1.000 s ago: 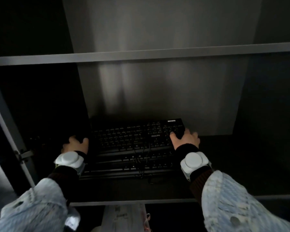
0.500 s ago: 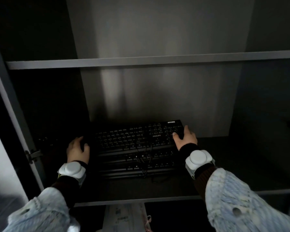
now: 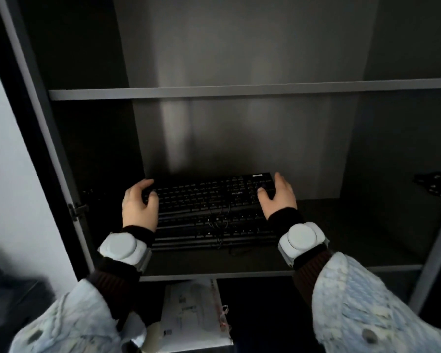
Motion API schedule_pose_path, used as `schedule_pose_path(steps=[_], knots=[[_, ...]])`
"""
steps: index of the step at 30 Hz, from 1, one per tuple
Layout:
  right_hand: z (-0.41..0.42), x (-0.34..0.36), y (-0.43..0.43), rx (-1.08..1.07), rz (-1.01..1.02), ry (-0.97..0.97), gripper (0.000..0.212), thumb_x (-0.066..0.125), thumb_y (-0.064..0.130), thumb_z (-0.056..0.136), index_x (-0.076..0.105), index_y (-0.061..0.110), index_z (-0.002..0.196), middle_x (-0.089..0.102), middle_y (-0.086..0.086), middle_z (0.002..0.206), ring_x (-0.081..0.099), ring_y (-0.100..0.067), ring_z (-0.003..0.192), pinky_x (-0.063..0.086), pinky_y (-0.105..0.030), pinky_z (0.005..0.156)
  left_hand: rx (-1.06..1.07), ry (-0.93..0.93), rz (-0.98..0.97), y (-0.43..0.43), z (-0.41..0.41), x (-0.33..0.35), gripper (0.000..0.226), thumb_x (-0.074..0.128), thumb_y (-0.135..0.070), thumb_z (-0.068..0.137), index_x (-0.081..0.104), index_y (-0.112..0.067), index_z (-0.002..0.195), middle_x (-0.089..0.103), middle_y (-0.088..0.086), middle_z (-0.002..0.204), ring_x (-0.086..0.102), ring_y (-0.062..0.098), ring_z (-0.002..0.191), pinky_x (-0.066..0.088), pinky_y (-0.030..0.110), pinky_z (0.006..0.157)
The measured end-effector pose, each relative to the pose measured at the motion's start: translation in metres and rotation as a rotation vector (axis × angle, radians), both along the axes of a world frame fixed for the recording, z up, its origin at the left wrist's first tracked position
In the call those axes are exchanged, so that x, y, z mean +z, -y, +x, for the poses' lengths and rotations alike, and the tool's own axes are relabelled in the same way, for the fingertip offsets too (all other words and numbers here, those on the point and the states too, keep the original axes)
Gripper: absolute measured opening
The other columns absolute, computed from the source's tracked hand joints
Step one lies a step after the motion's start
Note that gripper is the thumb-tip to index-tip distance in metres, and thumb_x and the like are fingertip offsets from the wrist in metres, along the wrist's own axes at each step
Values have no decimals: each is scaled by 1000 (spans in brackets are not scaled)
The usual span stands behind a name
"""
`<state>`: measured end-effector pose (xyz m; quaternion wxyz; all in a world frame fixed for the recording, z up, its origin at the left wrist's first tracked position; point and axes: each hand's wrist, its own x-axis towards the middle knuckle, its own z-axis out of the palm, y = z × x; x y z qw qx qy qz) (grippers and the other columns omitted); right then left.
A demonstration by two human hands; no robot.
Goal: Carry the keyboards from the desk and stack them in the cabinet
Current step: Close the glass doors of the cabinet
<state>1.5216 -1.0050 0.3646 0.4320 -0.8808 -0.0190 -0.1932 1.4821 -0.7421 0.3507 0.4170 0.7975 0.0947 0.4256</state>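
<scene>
A stack of black keyboards [image 3: 214,231] lies on the dark cabinet shelf [image 3: 341,245], each one set a little further back than the one below. The top keyboard [image 3: 209,194] carries a Philips logo, and thin cables hang over the front of the stack. My left hand [image 3: 139,207] holds the top keyboard's left end, fingers curled over the far edge and thumb on the keys. My right hand [image 3: 278,197] holds its right end the same way. Both wrists wear white round bands.
An upper shelf [image 3: 239,89] crosses above the stack. The cabinet's left frame with a hinge [image 3: 75,210] stands close to my left hand, and a door hinge [image 3: 434,184] juts in at the right. A white printed package [image 3: 194,314] lies on the level below.
My left hand has moved from beside the stack onto the top keyboard's left end. My right hand stays at the right end. The view has pulled back from the cabinet.
</scene>
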Motion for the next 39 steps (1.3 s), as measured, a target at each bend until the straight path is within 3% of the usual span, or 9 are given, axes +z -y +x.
schedule_pose_path(steps=[6,12,16,23,30,33,39], knots=[[-68,1,19,105,32,-17,67,50,27,95,18,11,152,25,-14,156,26,-27,144,21,-34,119,56,25,50,19,-95,10,30,50,-2,91,64,-3,117,62,19,121,57,33,115,40,38,103],[-145,-22,45,194,137,-102,60,53,25,93,32,13,148,36,-15,150,37,-28,138,30,-36,115,475,49,186,21,-237,4,33,45,-7,86,68,-5,110,66,22,112,58,41,103,40,43,93],[-198,-43,53,256,176,-153,56,52,23,93,35,12,146,39,-13,148,37,-26,138,29,-34,115,732,-12,169,13,-313,-10,37,46,-13,82,63,-5,114,61,19,125,48,39,115,29,44,102],[-271,-61,36,336,174,-224,55,53,22,92,39,10,143,43,-14,145,39,-28,136,29,-36,113,990,101,15,18,-394,5,47,45,-19,79,53,-7,124,38,17,143,33,42,131,26,40,109],[-302,-51,13,333,151,-211,55,53,22,92,38,12,144,43,-13,145,39,-26,136,29,-35,112,908,43,-184,2,-401,10,72,51,-21,87,20,1,149,14,21,156,17,40,144,13,44,120],[-311,-45,-1,326,146,-202,55,54,22,92,38,12,143,43,-12,145,39,-26,136,30,-34,112,813,-34,-272,-8,-393,1,83,57,-28,87,11,0,151,17,21,156,18,38,145,14,44,120],[-331,-39,-33,351,100,-159,55,54,21,91,38,11,143,43,-11,145,39,-25,136,29,-34,113,694,-56,-373,-21,-388,-9,81,59,-26,86,16,-4,150,30,24,148,30,42,137,23,48,114]])
